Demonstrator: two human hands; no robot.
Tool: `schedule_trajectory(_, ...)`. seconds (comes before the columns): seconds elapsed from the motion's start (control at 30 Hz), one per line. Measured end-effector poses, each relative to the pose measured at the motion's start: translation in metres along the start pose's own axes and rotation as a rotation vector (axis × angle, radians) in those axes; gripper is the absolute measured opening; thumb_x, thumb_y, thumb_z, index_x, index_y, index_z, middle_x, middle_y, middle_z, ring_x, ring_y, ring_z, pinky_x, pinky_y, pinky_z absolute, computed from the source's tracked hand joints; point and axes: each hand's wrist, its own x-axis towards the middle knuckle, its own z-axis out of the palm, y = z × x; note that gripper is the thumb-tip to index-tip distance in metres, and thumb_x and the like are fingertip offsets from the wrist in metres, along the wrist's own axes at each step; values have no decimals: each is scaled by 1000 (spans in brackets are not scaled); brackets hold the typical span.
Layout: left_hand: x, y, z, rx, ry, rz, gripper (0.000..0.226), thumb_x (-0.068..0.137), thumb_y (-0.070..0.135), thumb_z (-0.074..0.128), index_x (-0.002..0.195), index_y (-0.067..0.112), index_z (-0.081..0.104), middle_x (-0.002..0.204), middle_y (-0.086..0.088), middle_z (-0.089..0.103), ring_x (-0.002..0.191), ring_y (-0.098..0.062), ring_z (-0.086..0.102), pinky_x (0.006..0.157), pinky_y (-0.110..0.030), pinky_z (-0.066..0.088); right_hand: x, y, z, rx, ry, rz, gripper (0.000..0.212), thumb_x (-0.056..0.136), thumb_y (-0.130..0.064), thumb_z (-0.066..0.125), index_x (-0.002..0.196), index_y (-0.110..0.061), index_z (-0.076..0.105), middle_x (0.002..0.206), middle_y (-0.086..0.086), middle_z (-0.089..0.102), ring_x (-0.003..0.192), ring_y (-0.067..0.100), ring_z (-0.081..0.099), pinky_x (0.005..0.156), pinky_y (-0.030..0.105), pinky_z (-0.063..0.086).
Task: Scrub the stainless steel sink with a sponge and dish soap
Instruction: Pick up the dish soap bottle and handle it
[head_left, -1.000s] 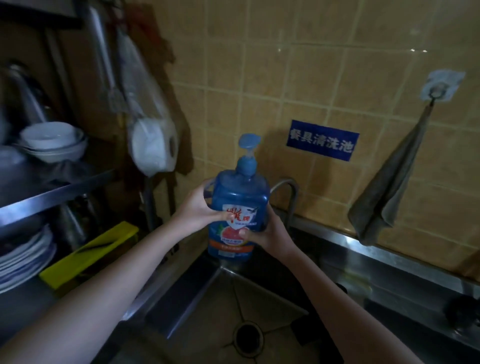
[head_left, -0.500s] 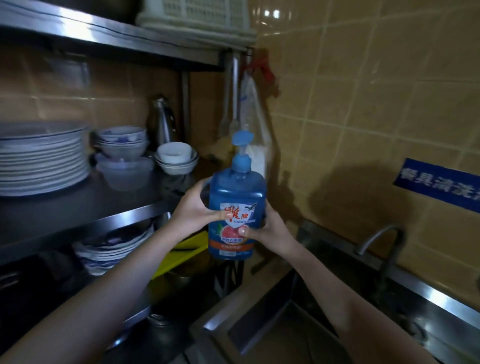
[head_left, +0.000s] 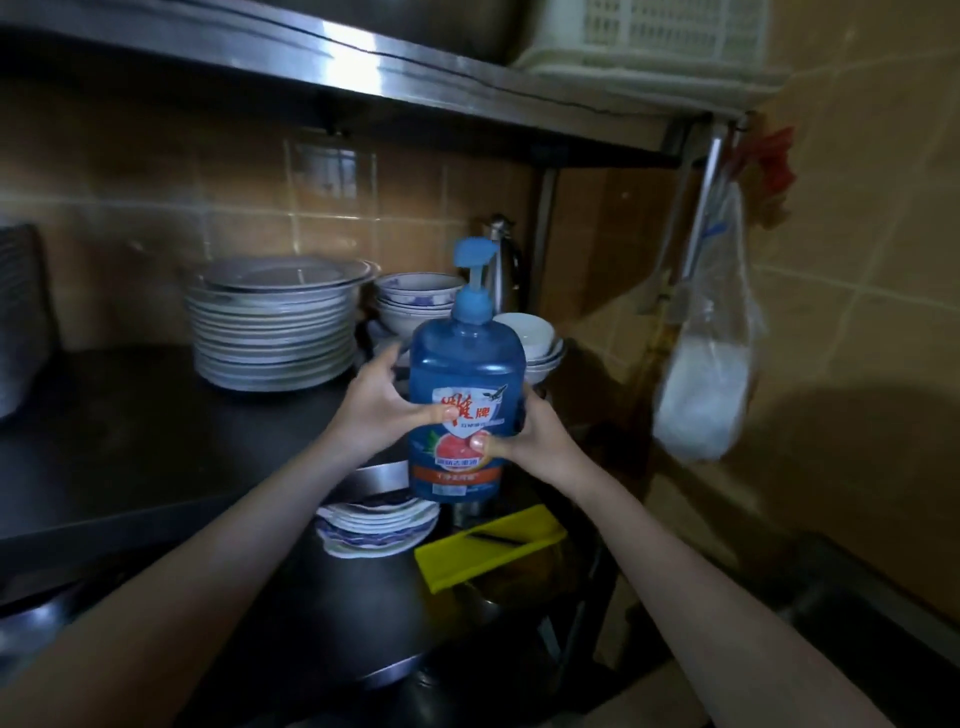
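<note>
Walls: tan tiled wall (head_left: 857, 218)
Furniture: steel shelf rack (head_left: 363, 67), stacked plates (head_left: 270, 322)
Light: dim, glare on the top shelf

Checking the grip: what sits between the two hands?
Head view: only the blue dish soap bottle sits between the left hand and right hand.

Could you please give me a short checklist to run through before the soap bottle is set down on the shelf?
1. Both hands on the soap bottle: ok, left hand and right hand grip its sides.
2. Bottle upright: ok, pump on top.
3. Bare spot on the middle shelf: ok, left of the bottle.
4. Clear of the plate stack: ok, apart.
5. Pump locked: cannot tell.
</note>
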Motion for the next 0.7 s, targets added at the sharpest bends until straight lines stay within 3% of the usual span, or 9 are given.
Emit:
schedule_trajectory(0.13, 18, -18, -34, -8, 63, 9, 68, 58, 2, 85, 112, 27, 53, 107, 11, 65, 95, 6, 64, 73, -9, 50, 52, 7, 26, -32, -40, -23, 66, 73, 7, 74, 129, -11, 44, 114, -6, 63, 102, 0, 64, 79, 14, 53)
schedule_trajectory(0.2, 28, -28, -49, -20, 94, -16, 70, 57, 0, 85, 116, 22, 52, 109, 3, 66, 96, -2, 66, 74, -16, 54, 73, 9, 38, -26, -62, -27, 67, 73, 3, 76, 129, -13, 43, 115, -5, 61, 105, 2, 61, 82, 13, 52)
schedule_trajectory(0.3, 42, -43, -63, 12, 125, -47, 78, 57, 8, 87, 125, 17, 50, 117, -2, 65, 106, -14, 63, 87, -31, 53, 103, 17, 49, -35, -102, -27, 65, 74, 4, 75, 126, -16, 42, 109, -16, 57, 94, -18, 59, 73, 2, 47)
schedule_trajectory(0.37, 47, -49, -65, 35, 136, -66, 79, 56, 15, 88, 125, 18, 49, 117, -2, 66, 105, -14, 63, 87, -34, 54, 112, 23, 50, -16, -113, -8, 64, 74, 5, 74, 124, -17, 41, 108, -15, 56, 91, -22, 57, 71, 1, 46)
schedule_trajectory(0.5, 64, -64, -69, 48, 163, -106, 73, 55, 30, 87, 118, 30, 52, 110, 7, 67, 101, -5, 63, 75, -22, 55, 135, 31, 50, -20, -109, 3, 69, 76, -2, 75, 135, -11, 40, 111, -12, 57, 98, -9, 58, 74, 1, 47)
schedule_trajectory(0.7, 86, -79, -69, 144, 179, -226, 84, 56, 43, 85, 127, 21, 47, 130, -3, 57, 115, -16, 53, 88, -40, 53, 151, 40, 49, -19, -129, 46, 70, 79, -8, 74, 138, -18, 38, 121, -6, 56, 108, 3, 54, 76, 9, 51)
